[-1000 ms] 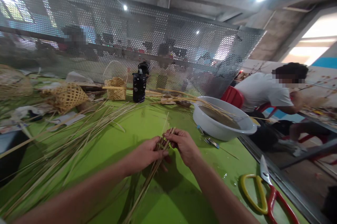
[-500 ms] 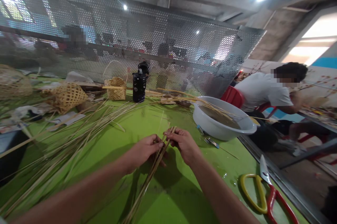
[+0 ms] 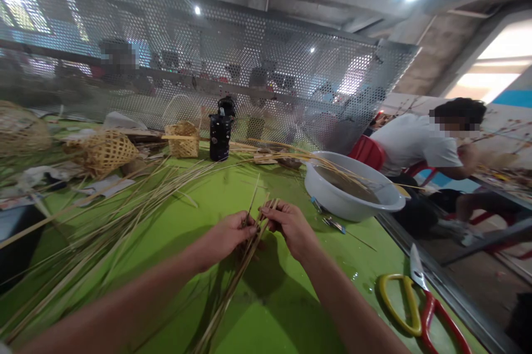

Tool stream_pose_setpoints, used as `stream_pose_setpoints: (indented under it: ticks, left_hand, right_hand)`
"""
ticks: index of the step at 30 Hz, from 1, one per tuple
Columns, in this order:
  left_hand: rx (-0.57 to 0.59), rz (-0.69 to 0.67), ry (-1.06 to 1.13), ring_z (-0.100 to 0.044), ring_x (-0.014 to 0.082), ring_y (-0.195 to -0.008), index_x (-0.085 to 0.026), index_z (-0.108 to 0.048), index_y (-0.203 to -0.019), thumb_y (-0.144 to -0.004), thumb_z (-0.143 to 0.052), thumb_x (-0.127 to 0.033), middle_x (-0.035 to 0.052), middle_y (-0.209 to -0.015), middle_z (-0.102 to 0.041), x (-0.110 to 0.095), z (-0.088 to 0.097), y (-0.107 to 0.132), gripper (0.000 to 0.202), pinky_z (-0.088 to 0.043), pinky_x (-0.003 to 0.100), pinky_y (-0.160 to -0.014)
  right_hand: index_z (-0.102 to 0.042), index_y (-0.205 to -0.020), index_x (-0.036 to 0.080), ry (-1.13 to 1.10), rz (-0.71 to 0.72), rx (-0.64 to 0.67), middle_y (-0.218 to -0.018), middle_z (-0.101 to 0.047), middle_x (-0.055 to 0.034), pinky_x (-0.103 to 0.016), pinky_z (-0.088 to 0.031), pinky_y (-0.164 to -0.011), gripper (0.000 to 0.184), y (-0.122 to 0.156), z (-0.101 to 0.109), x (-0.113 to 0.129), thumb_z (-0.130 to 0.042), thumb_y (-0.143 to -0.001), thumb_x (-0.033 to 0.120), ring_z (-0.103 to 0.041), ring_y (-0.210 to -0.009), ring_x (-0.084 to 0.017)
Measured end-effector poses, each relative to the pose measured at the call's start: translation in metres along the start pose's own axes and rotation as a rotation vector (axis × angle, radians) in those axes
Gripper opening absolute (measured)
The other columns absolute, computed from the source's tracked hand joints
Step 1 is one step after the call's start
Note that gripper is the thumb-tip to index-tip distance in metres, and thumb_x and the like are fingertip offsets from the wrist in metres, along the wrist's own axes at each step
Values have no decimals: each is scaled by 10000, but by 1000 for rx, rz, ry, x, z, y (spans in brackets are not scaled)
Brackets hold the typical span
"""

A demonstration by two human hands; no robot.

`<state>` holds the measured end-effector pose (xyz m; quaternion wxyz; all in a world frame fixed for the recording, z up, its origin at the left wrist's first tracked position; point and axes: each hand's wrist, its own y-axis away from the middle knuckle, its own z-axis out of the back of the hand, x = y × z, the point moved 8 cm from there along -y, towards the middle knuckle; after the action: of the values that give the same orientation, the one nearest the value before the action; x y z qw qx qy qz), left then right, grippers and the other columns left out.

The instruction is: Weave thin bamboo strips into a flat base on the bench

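The surface (image 3: 291,315) ends on the right at a metal edge (image 3: 451,298) that runs slantwise past the scissors (image 3: 430,304); at the far side a perforated screen (image 3: 249,49) bounds it. Around the two hands there is room: green shows on every side, widest toward the near right, while loose strips (image 3: 137,221) fan over the left half and a white basin (image 3: 351,205) limits reach at the far right, its rim close to the metal edge.

The task's thing, a bundle of thin strips (image 3: 231,290), is held over the middle of the surface, slanting down toward the near side. The left hand (image 3: 233,232) has its grip closed, thumb and fingers pinching the bundle; the right hand (image 3: 286,224) pinches its upper ends between thumb and forefinger.

Counted: one pair of scissors, one yellow handle and one red; one basin, strips lying across it; two small metal tools (image 3: 333,225) beside it; one dark bottle (image 3: 220,138); three woven baskets (image 3: 183,143) at the far left; one seated person (image 3: 415,140) beyond the edge. The strips overlap too much to count.
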<state>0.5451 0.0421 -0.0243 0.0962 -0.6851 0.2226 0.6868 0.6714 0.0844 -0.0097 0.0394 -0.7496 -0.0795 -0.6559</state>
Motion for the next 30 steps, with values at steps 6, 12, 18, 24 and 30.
stream_pose_setpoints:
  ticks: [6,12,18,24,30]
  left_hand:
    - [24,-11,24,-682,141,-613,-161,-529,-915,-858,-653,-435,27,-804,-701,-2,-4,0,306,-528,258,-606]
    - [86,-50,-10,-693,159,-614,-176,-537,-1037,-865,-615,-531,24,-844,-693,-3,-11,2,403,-542,271,-582]
    - [87,-52,-36,-683,154,-551,-182,-525,-1012,-866,-541,-629,19,-826,-688,-7,-16,5,471,-513,254,-518]
    - [53,-28,-79,-682,166,-539,-187,-531,-1004,-894,-482,-630,18,-792,-696,-7,-14,8,459,-524,277,-527]
    - [63,45,-66,-662,163,-516,-168,-576,-1036,-889,-519,-598,40,-755,-710,-3,-14,8,458,-539,292,-536]
  right_hand:
    - [-694,-709,143,-50,-15,17,-601,-597,17,-228,-315,-488,281,0,-2,-3,-824,-572,350,-443,-481,-75]
    - [-669,-660,150,-51,9,38,-569,-573,17,-231,-312,-498,268,2,-5,1,-829,-578,349,-435,-501,-83]
    - [-679,-661,152,-90,11,40,-562,-566,18,-232,-300,-490,252,1,-4,1,-835,-571,327,-431,-495,-84]
    - [-674,-659,147,-108,4,56,-570,-568,19,-225,-302,-482,273,0,-5,0,-849,-569,336,-431,-485,-76]
    - [-713,-739,144,-114,-12,48,-594,-576,20,-231,-284,-475,293,1,-5,0,-850,-560,331,-405,-482,-70]
